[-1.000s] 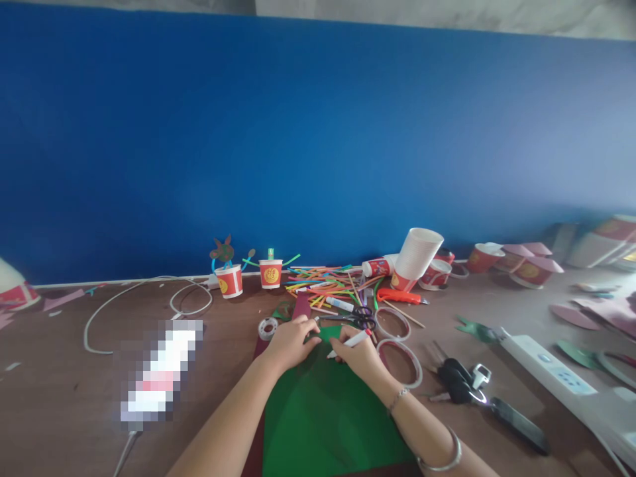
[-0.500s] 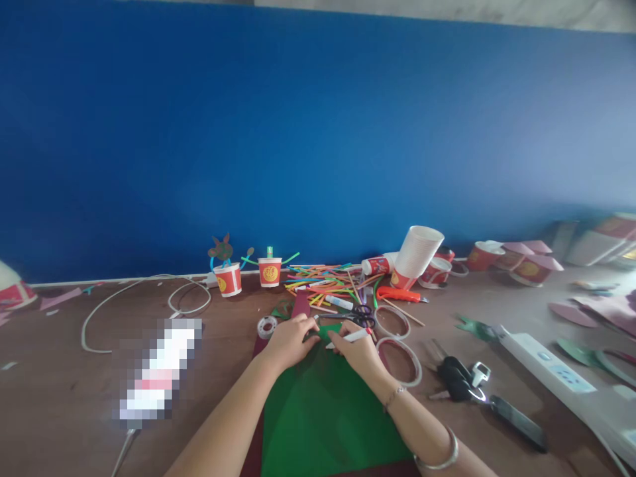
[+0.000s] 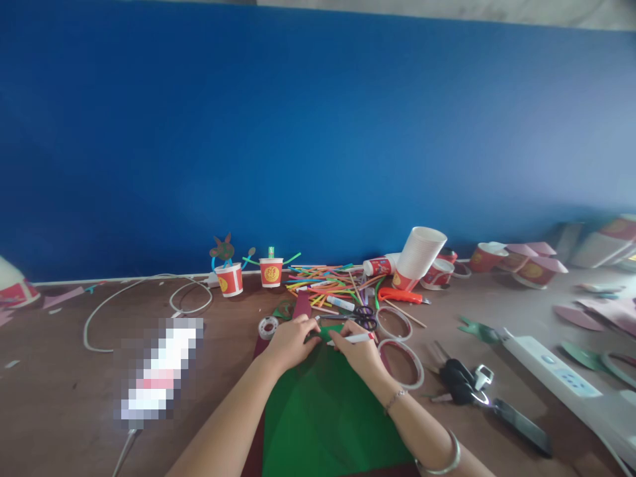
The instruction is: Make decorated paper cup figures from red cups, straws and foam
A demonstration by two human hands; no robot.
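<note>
A large sheet of green paper (image 3: 332, 417) lies before me on a dark red sheet (image 3: 256, 397). My left hand (image 3: 293, 341) is closed at its top left, thumb and forefinger bent on the paper's upper edge. My right hand (image 3: 360, 351) grips a white marker (image 3: 358, 338) with a red end, slanted low over the green paper, its tip close to the left thumb. Just beyond my fingers are black-handled scissors (image 3: 365, 318) and a glue stick (image 3: 340, 303). A small tape roll (image 3: 268, 327) sits left of my left hand, two larger tape rolls (image 3: 401, 364) right of my right.
Colourful straws (image 3: 322, 281) are heaped by the blue wall (image 3: 318, 132). Decorated paper cups (image 3: 271, 273), a leaning cup stack (image 3: 420, 258) and an orange cutter (image 3: 400, 295) stand or lie nearby. Keys (image 3: 460, 381) and a power strip (image 3: 551, 364) lie right, a blurred-out phone (image 3: 163, 371) with a cable left.
The view has shifted very slightly, so things sit a little further right. Both hands keep almost the same place on the green paper, and the marker stays in my right hand.
</note>
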